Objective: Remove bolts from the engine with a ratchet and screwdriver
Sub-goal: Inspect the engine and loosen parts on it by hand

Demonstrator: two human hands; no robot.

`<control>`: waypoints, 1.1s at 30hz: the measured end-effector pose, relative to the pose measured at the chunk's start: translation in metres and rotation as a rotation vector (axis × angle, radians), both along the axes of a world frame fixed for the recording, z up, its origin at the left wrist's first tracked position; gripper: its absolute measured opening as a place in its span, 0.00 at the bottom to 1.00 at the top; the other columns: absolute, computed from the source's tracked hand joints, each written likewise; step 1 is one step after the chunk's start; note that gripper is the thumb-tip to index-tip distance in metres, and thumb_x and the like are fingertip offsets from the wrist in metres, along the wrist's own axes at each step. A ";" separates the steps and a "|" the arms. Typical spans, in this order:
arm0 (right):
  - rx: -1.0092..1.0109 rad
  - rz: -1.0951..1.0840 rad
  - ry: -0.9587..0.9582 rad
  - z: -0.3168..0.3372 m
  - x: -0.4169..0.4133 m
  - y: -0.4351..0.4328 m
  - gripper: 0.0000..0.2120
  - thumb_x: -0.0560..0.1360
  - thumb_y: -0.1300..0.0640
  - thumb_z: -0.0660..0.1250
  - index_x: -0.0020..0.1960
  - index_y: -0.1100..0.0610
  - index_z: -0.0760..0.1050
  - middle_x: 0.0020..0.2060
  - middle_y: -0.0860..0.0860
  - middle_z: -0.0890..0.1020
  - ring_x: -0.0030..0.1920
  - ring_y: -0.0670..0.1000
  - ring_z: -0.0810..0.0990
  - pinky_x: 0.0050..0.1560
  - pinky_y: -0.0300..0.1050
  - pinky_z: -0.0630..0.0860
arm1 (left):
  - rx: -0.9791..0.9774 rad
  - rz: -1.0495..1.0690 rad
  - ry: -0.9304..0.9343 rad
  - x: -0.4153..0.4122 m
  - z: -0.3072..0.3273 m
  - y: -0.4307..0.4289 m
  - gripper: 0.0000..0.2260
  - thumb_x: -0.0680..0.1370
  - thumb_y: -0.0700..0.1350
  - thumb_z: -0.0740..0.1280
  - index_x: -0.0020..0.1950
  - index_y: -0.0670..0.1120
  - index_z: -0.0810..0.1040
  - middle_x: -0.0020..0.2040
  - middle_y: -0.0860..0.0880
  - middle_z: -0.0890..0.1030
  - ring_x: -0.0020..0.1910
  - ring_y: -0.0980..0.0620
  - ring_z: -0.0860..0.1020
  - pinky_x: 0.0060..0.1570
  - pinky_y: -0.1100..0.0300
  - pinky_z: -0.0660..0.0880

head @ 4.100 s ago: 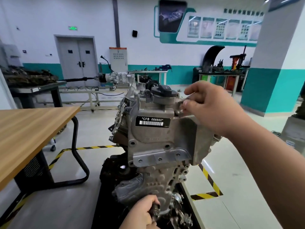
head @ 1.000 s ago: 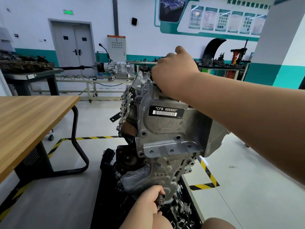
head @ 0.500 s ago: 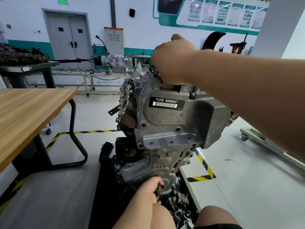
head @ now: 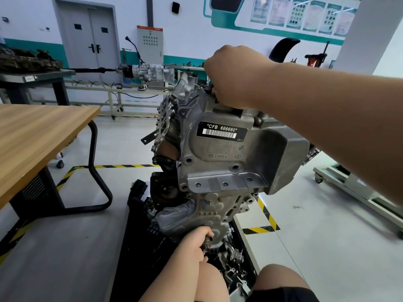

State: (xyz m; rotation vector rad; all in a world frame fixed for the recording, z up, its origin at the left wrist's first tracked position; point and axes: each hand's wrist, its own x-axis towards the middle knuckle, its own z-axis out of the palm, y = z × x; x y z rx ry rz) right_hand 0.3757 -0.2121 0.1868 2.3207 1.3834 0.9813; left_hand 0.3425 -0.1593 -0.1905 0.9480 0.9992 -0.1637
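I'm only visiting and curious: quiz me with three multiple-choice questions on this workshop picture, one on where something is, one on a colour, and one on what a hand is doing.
1. Where is the wooden table relative to the engine?
A) to its left
B) to its right
C) on top of it

2. What colour is the engine's label?
A) yellow with red print
B) black with white print
C) plain green

3. What is the left hand doing?
A) lying flat on the floor
B) waving in the air
C) gripping a small metal piece at the engine's lower end

Answers:
1 A: the tabletop fills the left side of the view.
2 B: white "CFB 666660" and a barcode sit on black.
3 C: its fingers curl round the piece low on the engine.
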 end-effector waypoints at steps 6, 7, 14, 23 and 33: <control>0.095 0.004 0.080 -0.002 0.007 -0.011 0.04 0.74 0.67 0.62 0.41 0.60 0.69 0.35 0.54 0.66 0.41 0.60 0.72 0.31 0.43 0.62 | -0.029 0.051 -0.039 0.001 -0.002 0.000 0.07 0.70 0.39 0.69 0.45 0.42 0.74 0.48 0.43 0.73 0.44 0.47 0.69 0.48 0.54 0.69; 0.108 0.017 0.090 -0.003 0.006 -0.013 0.03 0.74 0.67 0.62 0.43 0.60 0.70 0.37 0.55 0.68 0.41 0.59 0.72 0.33 0.45 0.64 | -0.027 0.047 -0.041 0.000 -0.002 0.000 0.07 0.70 0.39 0.69 0.45 0.43 0.74 0.48 0.43 0.73 0.43 0.48 0.69 0.48 0.54 0.69; 0.165 0.073 0.114 -0.008 -0.002 -0.017 0.09 0.73 0.69 0.58 0.50 0.57 0.67 0.44 0.55 0.67 0.43 0.58 0.69 0.41 0.50 0.65 | -0.004 0.023 -0.035 0.001 -0.004 0.001 0.08 0.71 0.39 0.69 0.49 0.42 0.74 0.52 0.43 0.73 0.48 0.46 0.69 0.48 0.53 0.70; 0.071 0.039 -0.026 -0.012 -0.012 -0.030 0.12 0.76 0.66 0.58 0.59 0.64 0.70 0.54 0.63 0.74 0.51 0.64 0.76 0.57 0.54 0.67 | 0.012 0.003 -0.042 0.002 -0.003 0.000 0.04 0.72 0.38 0.69 0.44 0.44 0.75 0.52 0.43 0.72 0.49 0.47 0.68 0.49 0.53 0.68; 0.017 0.031 0.156 -0.004 -0.012 -0.033 0.11 0.75 0.65 0.59 0.57 0.58 0.71 0.47 0.54 0.70 0.47 0.54 0.67 0.43 0.46 0.63 | 0.016 -0.024 -0.060 0.002 -0.004 0.000 0.06 0.73 0.38 0.68 0.49 0.43 0.75 0.57 0.43 0.71 0.54 0.46 0.68 0.49 0.52 0.67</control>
